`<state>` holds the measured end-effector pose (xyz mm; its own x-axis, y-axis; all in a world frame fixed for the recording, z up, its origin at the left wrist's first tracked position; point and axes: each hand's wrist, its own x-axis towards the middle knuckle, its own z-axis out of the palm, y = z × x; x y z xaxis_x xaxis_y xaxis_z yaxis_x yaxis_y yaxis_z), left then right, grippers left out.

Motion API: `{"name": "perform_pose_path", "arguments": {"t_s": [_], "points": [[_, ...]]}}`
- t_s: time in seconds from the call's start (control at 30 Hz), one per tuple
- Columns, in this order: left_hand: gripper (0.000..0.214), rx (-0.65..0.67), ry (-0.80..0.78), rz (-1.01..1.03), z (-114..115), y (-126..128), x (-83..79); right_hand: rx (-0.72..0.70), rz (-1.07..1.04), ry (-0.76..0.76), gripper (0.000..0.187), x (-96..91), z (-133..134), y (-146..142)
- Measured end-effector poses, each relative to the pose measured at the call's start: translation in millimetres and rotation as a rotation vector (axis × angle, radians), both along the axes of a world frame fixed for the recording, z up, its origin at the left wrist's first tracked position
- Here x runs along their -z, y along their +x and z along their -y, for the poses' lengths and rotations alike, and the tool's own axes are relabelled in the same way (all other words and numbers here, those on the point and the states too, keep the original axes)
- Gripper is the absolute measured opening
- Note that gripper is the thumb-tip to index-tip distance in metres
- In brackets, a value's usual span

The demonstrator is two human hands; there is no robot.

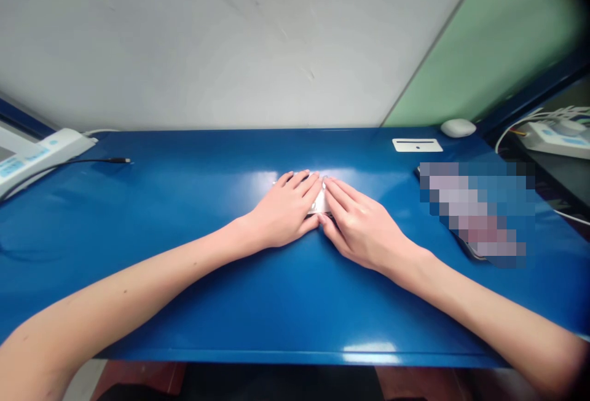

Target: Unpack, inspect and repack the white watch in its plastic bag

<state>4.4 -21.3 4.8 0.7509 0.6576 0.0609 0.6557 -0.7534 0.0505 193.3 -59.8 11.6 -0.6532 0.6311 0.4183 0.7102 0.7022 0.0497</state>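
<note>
In the head view, a small flat silvery-white thing (318, 205) lies on the blue table (295, 302), mostly covered by my hands, so its kind cannot be made out. Stretched flat over its left part is my left hand (291, 210), fingers slightly apart and thumb pointing right along the near edge. My right hand (362, 219) is at the right edge of the same thing, its fingers pressed together and its thumb on the near side. The fingertips of both hands almost meet above it.
On the right lies a phone-like slab (468, 210), blurred out. Behind it are a white card with a dark slot (417, 145) and a white rounded case (458, 128). Power strips stand at the left (46, 152) and right (560, 136). A black cable (92, 160) reaches in from the left.
</note>
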Motion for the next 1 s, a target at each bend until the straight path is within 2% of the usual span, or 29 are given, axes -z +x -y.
{"name": "perform_pose_path", "arguments": {"t_s": [0.13, 0.27, 0.4, 0.5, 0.63, 0.87, 1.0], "points": [[0.063, 0.003, 0.005, 0.036, -1, -1, 2.1, -0.005, 0.046, 0.005, 0.047, 2.0, 1, -2], [0.063, -0.015, 0.01, 0.103, 0, -2, 4.8, -0.015, 0.004, -0.006, 0.045, 3.4, 0, -3], [0.075, -0.178, 0.044, 0.141, 4, -2, 7.3, -0.003, -0.118, -0.046, 0.038, 4.2, -5, 6], [0.083, -0.275, 0.062, 0.14, 6, -2, 6.9, 0.009, -0.234, -0.166, 0.031, 6.9, -14, 21], [0.08, -0.224, -0.01, 0.127, 4, -3, 4.7, -0.005, -0.283, -0.252, 0.032, 11.4, -24, 36], [0.084, -0.155, -0.08, 0.108, 0, -6, 3.5, -0.089, -0.06, -0.346, 0.057, 11.8, -22, 34], [0.084, -0.072, -0.096, 0.063, -6, -12, -3.9, -0.088, -0.029, -0.355, 0.058, 9.8, -23, 38]]}}
